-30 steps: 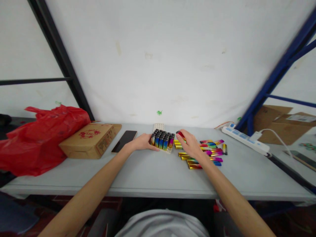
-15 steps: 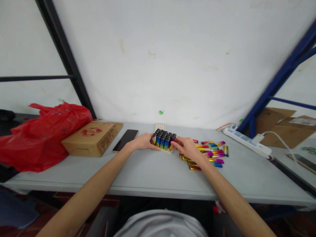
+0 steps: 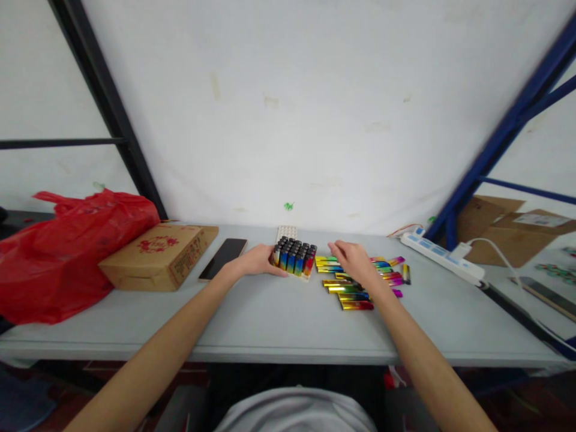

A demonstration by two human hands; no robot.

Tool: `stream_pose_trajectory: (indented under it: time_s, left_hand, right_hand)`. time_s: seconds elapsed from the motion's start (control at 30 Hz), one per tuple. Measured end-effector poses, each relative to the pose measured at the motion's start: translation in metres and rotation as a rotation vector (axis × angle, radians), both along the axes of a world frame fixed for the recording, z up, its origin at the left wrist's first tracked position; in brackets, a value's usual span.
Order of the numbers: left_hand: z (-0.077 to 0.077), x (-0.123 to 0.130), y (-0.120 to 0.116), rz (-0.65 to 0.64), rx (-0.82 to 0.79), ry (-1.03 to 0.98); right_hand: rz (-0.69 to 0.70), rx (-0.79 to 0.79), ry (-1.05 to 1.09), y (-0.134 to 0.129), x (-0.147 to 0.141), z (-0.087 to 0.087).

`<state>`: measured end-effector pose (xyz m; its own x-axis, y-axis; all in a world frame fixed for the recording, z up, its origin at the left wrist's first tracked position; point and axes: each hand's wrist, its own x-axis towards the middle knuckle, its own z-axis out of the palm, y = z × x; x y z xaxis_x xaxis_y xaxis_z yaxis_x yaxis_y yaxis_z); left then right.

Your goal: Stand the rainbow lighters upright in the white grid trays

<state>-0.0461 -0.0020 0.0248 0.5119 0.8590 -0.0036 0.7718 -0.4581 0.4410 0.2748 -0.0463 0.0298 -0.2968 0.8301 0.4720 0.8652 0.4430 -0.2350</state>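
Note:
Black-topped lighters [image 3: 294,255] with shiny rainbow bodies stand upright in packed rows in a pale shallow tray [image 3: 305,276]. My left hand [image 3: 258,260] grips the left end of this block, thumb along the front and the other fingers behind, partly hidden. To the right, my right hand [image 3: 353,259] hovers over a loose spread of lighters [image 3: 348,296] lying on their sides. Its fingers are curled in, and their undersides are hidden, so whatever they may hold does not show.
Behind the block lies a white, dotted tray [image 3: 287,231]. A phone [image 3: 224,259], a cardboard box [image 3: 155,255] and a red plastic bag [image 3: 76,252] are on the left. A white power strip [image 3: 443,258] with a plugged-in cable lies on the right, near blue frame bars.
My right hand has left the right end of the standing lighters and moved right, over the loose ones. A red-yellow lighter now stands at that corner. My left hand keeps its grip.

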Motion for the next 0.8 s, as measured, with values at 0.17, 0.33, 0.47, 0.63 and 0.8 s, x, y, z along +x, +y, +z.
stream_pose_trajectory:
  time_s: [0.17,0.33,0.47,0.63,0.8]
  left_hand:
    - [-0.001,0.000,0.002,-0.029,-0.018,-0.039]
    - [0.000,0.000,0.001,-0.036,-0.028,-0.069]
    - [0.001,0.000,0.000,-0.045,-0.021,-0.070]
    - [0.002,0.000,-0.001,-0.025,-0.023,-0.050]
    - [0.004,0.002,-0.004,-0.007,-0.020,-0.022]
  right_hand:
    - [-0.102,-0.110,-0.093,0.020,0.059,-0.009]
    - [-0.096,-0.282,-0.117,0.029,0.074,-0.019]
    - [-0.118,-0.251,-0.080,0.035,0.073,-0.026]
    - [-0.113,-0.051,0.121,0.032,0.066,-0.027]
    - [-0.141,-0.001,0.397,0.024,0.047,-0.015]
